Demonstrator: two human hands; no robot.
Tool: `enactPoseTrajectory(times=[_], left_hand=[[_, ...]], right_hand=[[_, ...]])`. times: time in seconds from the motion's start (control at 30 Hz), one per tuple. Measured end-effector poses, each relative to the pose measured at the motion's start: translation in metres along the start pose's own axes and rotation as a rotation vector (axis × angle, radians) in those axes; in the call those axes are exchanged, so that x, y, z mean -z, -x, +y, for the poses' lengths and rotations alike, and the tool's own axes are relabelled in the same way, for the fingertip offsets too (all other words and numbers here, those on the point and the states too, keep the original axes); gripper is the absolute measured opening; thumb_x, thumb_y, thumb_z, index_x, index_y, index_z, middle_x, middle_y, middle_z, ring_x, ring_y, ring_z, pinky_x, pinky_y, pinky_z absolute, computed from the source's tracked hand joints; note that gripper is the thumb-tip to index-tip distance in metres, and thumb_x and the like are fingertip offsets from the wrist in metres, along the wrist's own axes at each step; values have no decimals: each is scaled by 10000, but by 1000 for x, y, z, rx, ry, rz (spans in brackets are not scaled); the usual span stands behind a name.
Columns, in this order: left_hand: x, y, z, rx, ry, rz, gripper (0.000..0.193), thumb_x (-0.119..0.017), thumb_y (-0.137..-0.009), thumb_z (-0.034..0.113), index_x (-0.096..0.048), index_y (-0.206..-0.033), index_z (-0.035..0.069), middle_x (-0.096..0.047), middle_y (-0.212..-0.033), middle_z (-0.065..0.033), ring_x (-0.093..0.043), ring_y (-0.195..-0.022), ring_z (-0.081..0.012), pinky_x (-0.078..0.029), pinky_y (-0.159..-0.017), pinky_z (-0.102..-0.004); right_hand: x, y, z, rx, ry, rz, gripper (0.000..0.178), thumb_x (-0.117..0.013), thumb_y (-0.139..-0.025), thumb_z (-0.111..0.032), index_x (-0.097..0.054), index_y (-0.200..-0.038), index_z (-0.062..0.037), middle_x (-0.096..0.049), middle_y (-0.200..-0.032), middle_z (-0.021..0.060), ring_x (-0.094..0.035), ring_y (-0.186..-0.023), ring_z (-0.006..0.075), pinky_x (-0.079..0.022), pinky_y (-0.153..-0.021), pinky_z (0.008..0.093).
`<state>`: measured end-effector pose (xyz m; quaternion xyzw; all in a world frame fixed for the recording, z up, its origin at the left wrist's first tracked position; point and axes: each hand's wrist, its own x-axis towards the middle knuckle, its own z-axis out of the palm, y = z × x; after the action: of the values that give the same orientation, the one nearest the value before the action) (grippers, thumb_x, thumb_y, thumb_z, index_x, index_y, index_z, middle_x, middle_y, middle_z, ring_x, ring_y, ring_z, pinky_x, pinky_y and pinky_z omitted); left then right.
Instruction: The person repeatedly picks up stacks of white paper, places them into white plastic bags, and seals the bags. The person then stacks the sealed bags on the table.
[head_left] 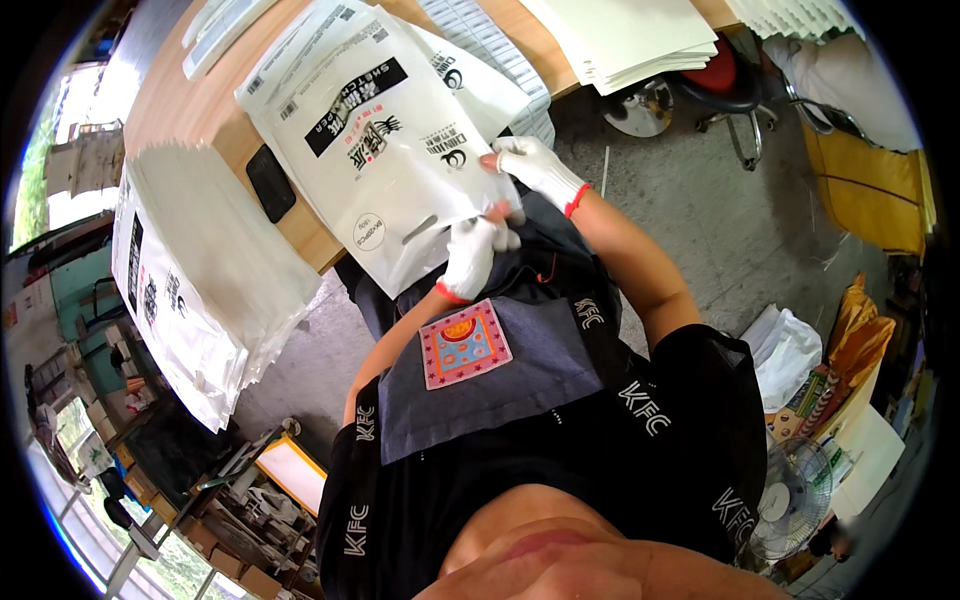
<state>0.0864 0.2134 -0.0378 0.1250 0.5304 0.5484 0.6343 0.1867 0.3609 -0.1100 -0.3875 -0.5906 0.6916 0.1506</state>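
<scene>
A white printed plastic bag (400,190) with a slot handle lies on top of a pile of like bags at the table's near edge. My right hand (540,172), in a white knit glove with a red cuff and bare fingertips, pinches the bag's right edge. Just below it, my left hand (472,258), gloved the same way, is closed at the bag's near right corner; its fingertips are smeared by motion. Whether sheets fill the bag cannot be made out.
A fanned stack of similar bags (200,270) overhangs the wooden table (165,100) at left. Beside it lies a black phone (269,184). Cream paper sheets (640,35) are stacked at the far right. Beyond stand a wheeled stool (722,85) and a fan (792,495).
</scene>
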Motion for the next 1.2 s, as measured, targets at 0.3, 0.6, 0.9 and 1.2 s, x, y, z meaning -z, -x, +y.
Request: enactPoseTrajectory(times=[0.3, 0.6, 0.9, 1.2], left_hand=[[20, 10, 41, -83, -416, -300, 115, -575, -932, 164, -550, -896, 58, -676, -911, -100, -599, -728, -104, -473, -681, -229], [4, -47, 10, 185, -398, -220, 510, -600, -915, 281, -446, -1311, 0, -575, -1119, -58, -535, -678, -86, -494, -671, -252], [-51, -73, -3, 495, 139, -28, 184, -486, -884, 84, -574, -1043, 53, -476, -758, -20, -305, -439, -85, -351, -441, -272], [-53, -61, 20, 320, -254, -46, 216, -557, -880, 272, -578, -1005, 97, -492, -655, -16, -433, -422, -133, -303, -368, -270]], right_hand=[[88, 11, 23, -115, 401, 569, 296, -550, -841, -317, -640, -994, -81, -677, -911, 144, -640, -886, 316, -499, -773, 360], [126, 7, 73, 12, 276, 132, 355, -626, -822, -147, -573, -1157, -42, -650, -864, 78, -581, -810, 165, -448, -739, 290], [96, 120, -40, 324, 387, 189, 208, -694, -714, -34, -659, -916, -71, -613, -803, 28, -565, -817, 145, -471, -803, 290], [77, 120, -86, 816, 925, 392, 225, -752, -619, -148, -629, -784, -58, -616, -1068, 85, -569, -1019, 308, -453, -902, 431]])
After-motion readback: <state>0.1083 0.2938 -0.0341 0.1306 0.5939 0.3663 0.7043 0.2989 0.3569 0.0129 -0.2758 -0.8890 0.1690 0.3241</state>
